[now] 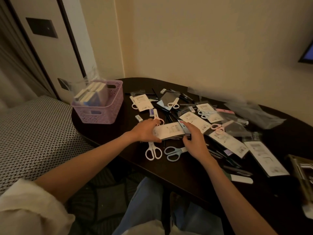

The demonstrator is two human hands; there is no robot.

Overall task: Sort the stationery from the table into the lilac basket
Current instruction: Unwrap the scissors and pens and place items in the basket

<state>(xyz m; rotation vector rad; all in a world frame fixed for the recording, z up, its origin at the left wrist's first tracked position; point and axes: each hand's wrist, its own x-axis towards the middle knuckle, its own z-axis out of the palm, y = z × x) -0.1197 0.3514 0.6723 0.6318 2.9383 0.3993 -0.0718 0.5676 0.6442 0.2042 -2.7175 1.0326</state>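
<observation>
**Lifting a card pack that lies crosswise between both hands**

Holding the white card pack (168, 131) by its two short ends, we have its long axis running left to right, from one palm across to the other. Our left hand (145, 131) curls its thumb and fingers round the left end; our right hand (194, 141) pinches the right end, fingers bent over the edge. The pack looks barely off the dark table (177, 175), if at all; we cannot tell whether it has cleared the clutter beneath.

Beyond the left grip, up and away from us, stands the lilac basket (108, 114), already holding some upright packs. So the carry runs leftward along the pack's own length, and our left hand is the nearer one; we judge it should lead, or take the pack alone.

Just below the grip lie white scissors (153, 152) and blue scissors (172, 152), handles toward us. To the right of the grip, more card packs, scissors and pens sprawl, well apart from the basket.
</observation>
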